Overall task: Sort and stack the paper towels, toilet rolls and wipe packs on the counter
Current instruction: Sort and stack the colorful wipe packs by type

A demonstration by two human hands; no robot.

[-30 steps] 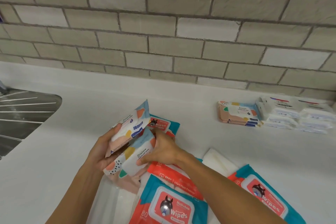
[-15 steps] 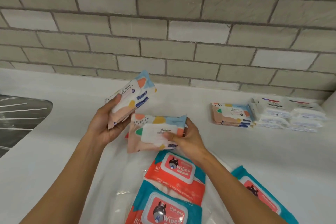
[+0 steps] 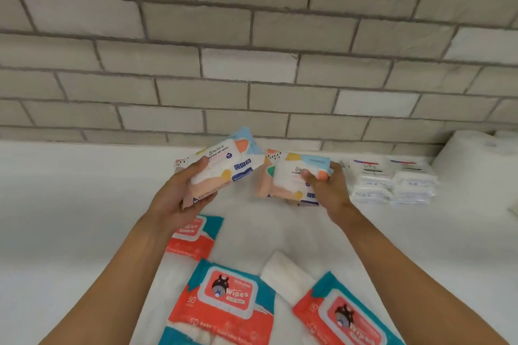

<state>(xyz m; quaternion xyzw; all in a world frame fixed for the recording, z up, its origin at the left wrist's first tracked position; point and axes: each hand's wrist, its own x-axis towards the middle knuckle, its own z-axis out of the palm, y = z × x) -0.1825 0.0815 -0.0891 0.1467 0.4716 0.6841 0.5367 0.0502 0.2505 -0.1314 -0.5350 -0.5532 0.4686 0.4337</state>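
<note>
Left pack (image 3: 221, 168) — likely soft, light, slick — gripped in left hand (image 3: 179, 199); right hand (image 3: 330, 190) grips right pack (image 3: 288, 179) beside white stack (image 3: 392, 179); hold by long edges.

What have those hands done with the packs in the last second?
The left hand lifted its pastel pack off the pile; the right hand carried the other pastel pack up and right, toward the white packs. The red-and-teal packs stayed on the counter.

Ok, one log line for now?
left hand: grips pastel wipe pack | right hand: grips second pastel pack | white packs: stacked at wall | red-teal packs: on counter
</note>
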